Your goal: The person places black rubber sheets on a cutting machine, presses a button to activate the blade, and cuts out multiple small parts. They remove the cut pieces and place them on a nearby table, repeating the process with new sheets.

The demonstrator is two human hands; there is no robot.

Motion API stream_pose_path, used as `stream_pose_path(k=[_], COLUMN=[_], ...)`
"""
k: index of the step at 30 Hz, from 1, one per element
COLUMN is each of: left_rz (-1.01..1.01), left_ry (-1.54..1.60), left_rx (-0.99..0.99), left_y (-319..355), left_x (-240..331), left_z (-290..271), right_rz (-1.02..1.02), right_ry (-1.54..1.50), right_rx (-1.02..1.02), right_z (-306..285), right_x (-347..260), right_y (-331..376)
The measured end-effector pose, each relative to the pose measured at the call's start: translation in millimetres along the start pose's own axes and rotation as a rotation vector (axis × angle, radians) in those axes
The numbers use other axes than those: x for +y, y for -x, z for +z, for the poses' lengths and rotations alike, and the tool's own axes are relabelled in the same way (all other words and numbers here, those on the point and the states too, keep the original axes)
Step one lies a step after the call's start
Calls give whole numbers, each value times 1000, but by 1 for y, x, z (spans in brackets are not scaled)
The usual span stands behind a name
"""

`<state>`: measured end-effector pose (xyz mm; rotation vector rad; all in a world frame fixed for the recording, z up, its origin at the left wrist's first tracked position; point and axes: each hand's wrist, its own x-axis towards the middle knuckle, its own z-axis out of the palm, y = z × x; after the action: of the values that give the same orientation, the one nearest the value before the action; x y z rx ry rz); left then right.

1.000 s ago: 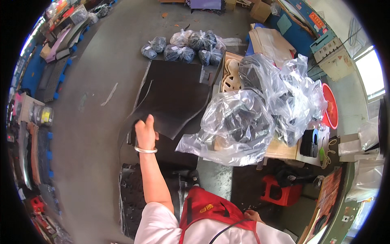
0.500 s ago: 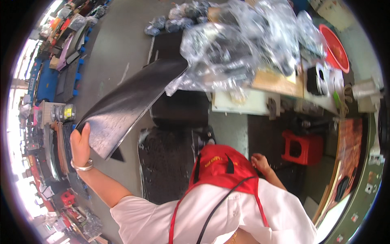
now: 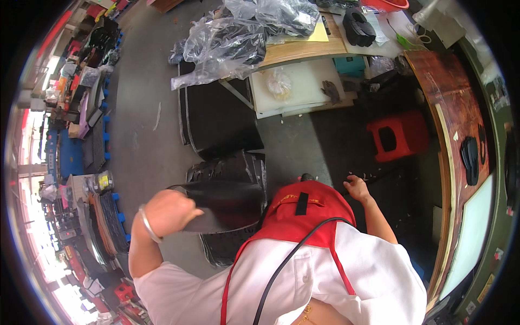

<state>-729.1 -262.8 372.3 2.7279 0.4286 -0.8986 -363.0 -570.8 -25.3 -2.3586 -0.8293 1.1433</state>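
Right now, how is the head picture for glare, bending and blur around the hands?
Head view: strong fisheye bending, so the bench edge curves at the right rim; the far left rim is blown out by daylight; the left hand gripping the black sheet looks slightly soft but readable; the right hand hangs free over dark, shadowed floor; the clear plastic bags show bright sheen.

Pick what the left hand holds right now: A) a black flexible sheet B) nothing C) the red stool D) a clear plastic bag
A: the left hand, bracelet on the wrist, grips the edge of a black flexible sheet held in front of the red apron, above a stack of black sheets on the floor; the red stool stands apart to the right.
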Motion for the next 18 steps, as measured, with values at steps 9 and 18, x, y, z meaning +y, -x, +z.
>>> stream_pose_path(k=[9,18], left_rz=[559,552], left_ry=[4,-161], left_rx=[6,161], left_y=[45,139], left_x=[131,198], left_z=[56,82], right_rz=[-122,105], right_ry=[53,-94], right_rx=[-14,284], right_z=[71,62], right_x=[-5,75], right_y=[80,139])
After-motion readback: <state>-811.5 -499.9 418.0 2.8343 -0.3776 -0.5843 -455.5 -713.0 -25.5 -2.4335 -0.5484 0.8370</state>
